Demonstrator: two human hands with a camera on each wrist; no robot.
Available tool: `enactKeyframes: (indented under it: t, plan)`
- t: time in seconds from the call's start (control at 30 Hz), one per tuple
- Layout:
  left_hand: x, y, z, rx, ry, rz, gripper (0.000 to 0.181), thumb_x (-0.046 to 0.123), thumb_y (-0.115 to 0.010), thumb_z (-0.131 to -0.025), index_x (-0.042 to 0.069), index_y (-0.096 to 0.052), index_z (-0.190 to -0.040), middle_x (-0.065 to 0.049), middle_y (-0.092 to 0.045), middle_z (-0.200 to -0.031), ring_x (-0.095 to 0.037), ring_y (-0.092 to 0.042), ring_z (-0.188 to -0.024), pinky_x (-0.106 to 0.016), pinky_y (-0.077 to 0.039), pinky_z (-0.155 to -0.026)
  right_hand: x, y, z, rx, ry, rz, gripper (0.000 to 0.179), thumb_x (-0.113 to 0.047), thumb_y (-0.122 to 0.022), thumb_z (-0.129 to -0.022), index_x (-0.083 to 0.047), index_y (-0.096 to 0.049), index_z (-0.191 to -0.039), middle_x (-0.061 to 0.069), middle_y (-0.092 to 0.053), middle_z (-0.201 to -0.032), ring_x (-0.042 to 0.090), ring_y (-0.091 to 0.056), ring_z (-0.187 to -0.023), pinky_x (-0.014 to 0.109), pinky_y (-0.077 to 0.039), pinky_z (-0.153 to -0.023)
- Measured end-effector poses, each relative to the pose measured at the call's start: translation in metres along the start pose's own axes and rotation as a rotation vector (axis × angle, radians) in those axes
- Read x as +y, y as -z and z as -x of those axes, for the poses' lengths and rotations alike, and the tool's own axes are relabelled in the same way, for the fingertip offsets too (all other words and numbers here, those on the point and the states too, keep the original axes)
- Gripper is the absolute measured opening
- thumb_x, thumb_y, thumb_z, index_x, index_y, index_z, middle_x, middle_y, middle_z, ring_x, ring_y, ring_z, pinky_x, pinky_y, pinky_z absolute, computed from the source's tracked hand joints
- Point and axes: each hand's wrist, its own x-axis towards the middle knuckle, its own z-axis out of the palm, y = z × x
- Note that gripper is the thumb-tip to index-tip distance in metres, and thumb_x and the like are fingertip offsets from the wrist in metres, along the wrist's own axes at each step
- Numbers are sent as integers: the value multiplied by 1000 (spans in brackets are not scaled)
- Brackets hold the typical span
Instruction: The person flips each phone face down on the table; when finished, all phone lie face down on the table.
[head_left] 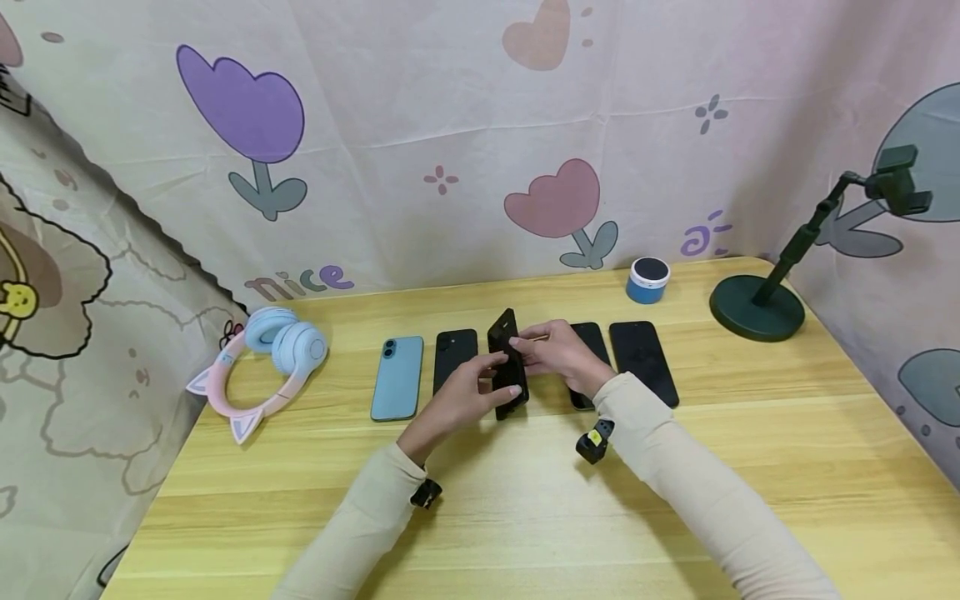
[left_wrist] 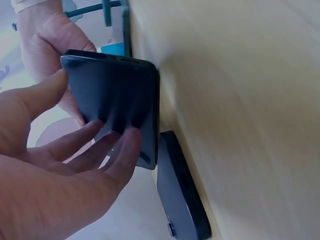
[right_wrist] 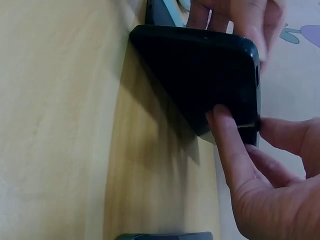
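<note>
A black smartphone (head_left: 509,367) stands tilted on edge at the table's middle, its face turned to the left. My right hand (head_left: 558,354) pinches it between thumb and fingers near its far upper edge; that grip shows in the right wrist view on the phone (right_wrist: 200,75). From the other side, my left hand (head_left: 468,392) reaches to it with loosely spread fingers (left_wrist: 132,142) at its dark face and the thumb by its edge. Flat to the left lies another black phone (head_left: 453,354), partly behind the left hand. Another dark phone (head_left: 591,337) is partly covered by the right hand and wrist.
A light-blue phone (head_left: 396,379) lies at the row's left end, a black phone (head_left: 643,362) at its right. Cat-ear headphones (head_left: 258,408) sit on the left. A blue-and-white round jar (head_left: 648,287) and a dark green stand (head_left: 757,308) are at the back right.
</note>
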Motion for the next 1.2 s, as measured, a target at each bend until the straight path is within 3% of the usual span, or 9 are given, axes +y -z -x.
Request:
enactKeyframes:
  t: [0.17, 0.3, 0.5, 0.8, 1.2]
  plan:
    - [-1, -3, -1, 0, -21, -107, 66, 24, -75, -94, 8, -47, -151, -10, -44, -155, -34, -47, -137, -50, -42, -108, 4, 3, -1, 30, -5, 1, 40, -13, -63, -102, 9, -58, -135, 26, -67, -121, 30, -72, -100, 38, -58, -85]
    - [1, -4, -2, -6, -44, -245, 67, 27, -77, -93, 6, -48, -150, -9, -40, -159, -31, -36, -145, -52, -33, -114, 6, 5, -2, 79, -18, 25, 36, -12, -65, -100, 9, -63, -130, 25, -67, -122, 27, -71, -95, 37, -58, -84]
    - [5, -7, -4, -28, -56, -389, 70, 29, -79, -91, 3, -49, -149, -10, -38, -159, -36, -36, -144, -54, -30, -116, 9, 8, -3, 138, -7, 92, 29, -11, -71, -96, 8, -71, -119, 22, -70, -116, 23, -70, -84, 35, -60, -77]
    - [5, -13, -8, -42, -54, -418, 71, 26, -81, -89, 1, -49, -148, -11, -38, -160, -35, -34, -146, -52, -28, -117, 10, 12, -3, 150, 10, 202, 23, -8, -73, -94, 8, -74, -111, 21, -72, -103, 18, -71, -70, 34, -60, -70]
    - [5, -14, -12, -75, -48, -451, 70, 23, -81, -89, 2, -50, -148, -12, -38, -160, -33, -34, -146, -50, -28, -118, 15, 16, -3, 96, 31, 321, 22, -4, -70, -95, 11, -73, -111, 23, -73, -99, 27, -75, -78, 35, -60, -71]
